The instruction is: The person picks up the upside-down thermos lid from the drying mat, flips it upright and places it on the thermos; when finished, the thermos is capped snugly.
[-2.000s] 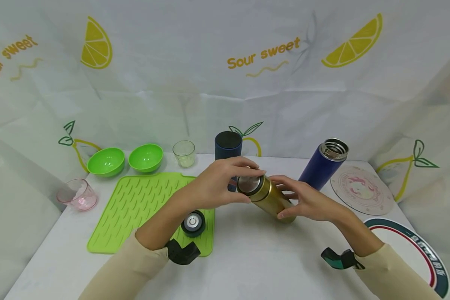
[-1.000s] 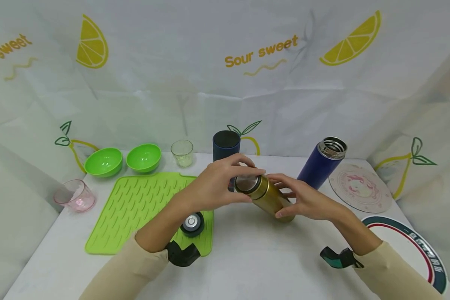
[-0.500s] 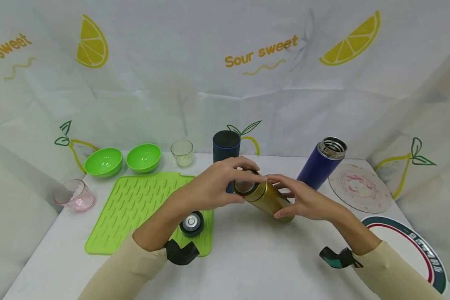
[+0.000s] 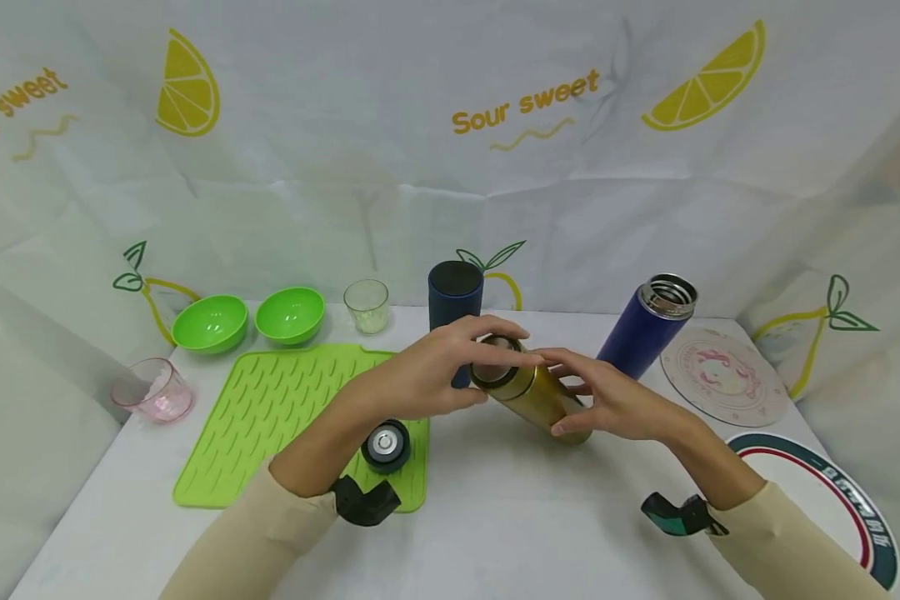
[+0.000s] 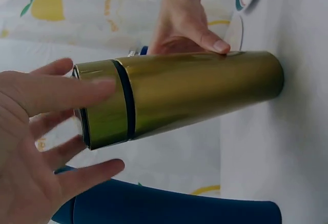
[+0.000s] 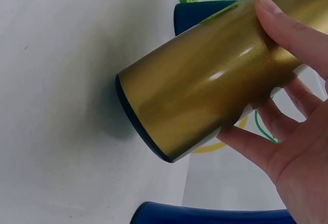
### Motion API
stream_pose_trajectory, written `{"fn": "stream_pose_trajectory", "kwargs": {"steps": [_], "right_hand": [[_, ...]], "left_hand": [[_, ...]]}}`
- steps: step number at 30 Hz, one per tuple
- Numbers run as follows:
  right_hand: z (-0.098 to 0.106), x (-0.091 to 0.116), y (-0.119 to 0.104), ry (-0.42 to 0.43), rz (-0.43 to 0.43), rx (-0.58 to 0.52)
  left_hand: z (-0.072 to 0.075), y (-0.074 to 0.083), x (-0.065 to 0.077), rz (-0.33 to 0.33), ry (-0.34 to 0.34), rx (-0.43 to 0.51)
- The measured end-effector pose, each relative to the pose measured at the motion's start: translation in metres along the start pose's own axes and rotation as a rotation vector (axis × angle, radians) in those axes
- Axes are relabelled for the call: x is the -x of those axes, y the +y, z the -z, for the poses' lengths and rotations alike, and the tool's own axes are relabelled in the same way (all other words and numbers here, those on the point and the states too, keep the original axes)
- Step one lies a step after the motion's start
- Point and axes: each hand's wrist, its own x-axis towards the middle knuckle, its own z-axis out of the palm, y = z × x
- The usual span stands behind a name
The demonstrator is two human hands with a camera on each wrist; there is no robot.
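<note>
Your right hand (image 4: 618, 400) holds the gold flask (image 4: 543, 402) round its body, thumb on the near side, fingers behind. Flask is mid-surface (image 4: 495, 533), tilted, top leaning left, base low; can't tell if the base edge touches. Its cap (image 5: 106, 129) sits on top, dark ring between it and the body.

Your left hand (image 4: 438, 371) is spread wide about that cap, fingers loose, thumb on the near side; in your left wrist view the thumb overlaps the cap, contact unclear.

Navy flask (image 4: 447, 304), dark top, stands behind your left hand. Blue flask (image 4: 637, 337), bare metal mouth, stands behind your right. Green mat (image 4: 285, 417) lies left, black stopper (image 4: 386, 446) with silver centre on its near right part. Beyond the mat: two green bowls (image 4: 208, 325) and a clear glass (image 4: 367, 308). Pink glass (image 4: 163, 398) is tipped off the mat's left edge. On your right: pink disc (image 4: 723, 375), then white disc (image 4: 858, 497) with dark rim, partly under your sleeve. Lemon-print cloth (image 4: 307, 225) behind.
</note>
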Motion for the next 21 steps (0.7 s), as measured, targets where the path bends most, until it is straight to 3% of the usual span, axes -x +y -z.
{"fn": "stream_pose_trajectory", "kwargs": {"steps": [6, 12, 18, 21], "right_hand": [[-0.0008, -0.0006, -0.0005, 0.006, 0.002, 0.020], [-0.0001, 0.0012, -0.0007, 0.015, 0.000, 0.026], [-0.0009, 0.0013, -0.0002, 0.017, -0.007, 0.013], [-0.0009, 0.0005, -0.0011, 0.010, -0.008, 0.010]], "left_hand": [[-0.0042, 0.0028, 0.0007, 0.165, 0.033, -0.165], [-0.0007, 0.0018, -0.0011, 0.076, -0.001, -0.110], [-0.0045, 0.0056, 0.0002, 0.188, 0.050, -0.206], [-0.0058, 0.0060, -0.0004, 0.168, 0.074, -0.206]]}}
